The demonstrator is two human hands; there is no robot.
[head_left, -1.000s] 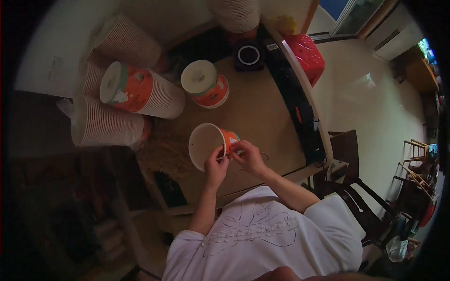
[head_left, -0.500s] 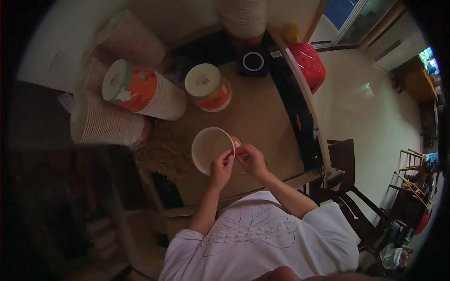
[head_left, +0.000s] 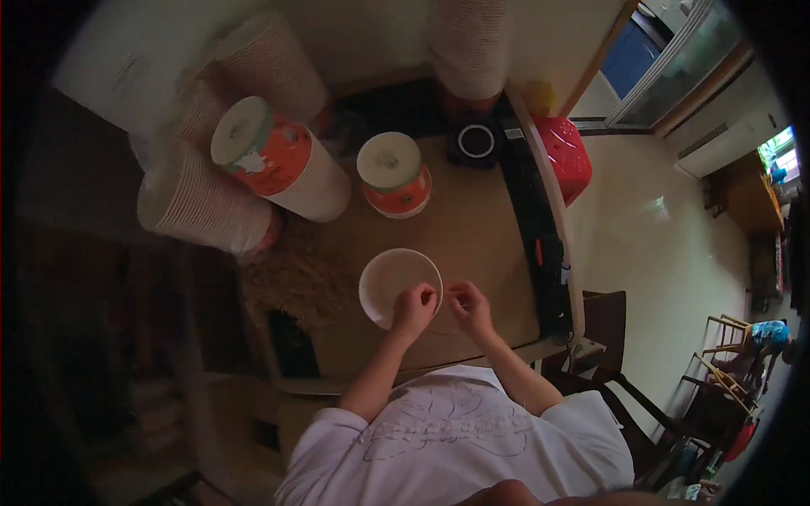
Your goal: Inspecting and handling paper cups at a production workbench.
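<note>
A round white paper bucket (head_left: 388,291) stands on the table just in front of me, its open mouth facing up. My left hand (head_left: 415,310) reaches over the bucket's right rim, fingers pinched together. Just right of the rim is my right hand (head_left: 470,309), its thumb and fingers also closed. A small gap separates the two hands. Whatever is between the fingertips is too small to make out. Left of the bucket lies a tangled heap of brown, string-like fibres (head_left: 299,282).
Beyond the bucket stands a lidded orange-and-white tub (head_left: 392,177). A long tilted stack of paper buckets (head_left: 312,181) and more nested stacks (head_left: 202,198) fill the left. A tall stack (head_left: 472,51) and a black round-topped device (head_left: 475,142) stand at the back. A red stool (head_left: 564,156) is beyond the edge.
My hands have moved slightly apart, the right one leaving the bucket's rim. The bucket's orange side no longer shows. The whole view has shifted a little.
</note>
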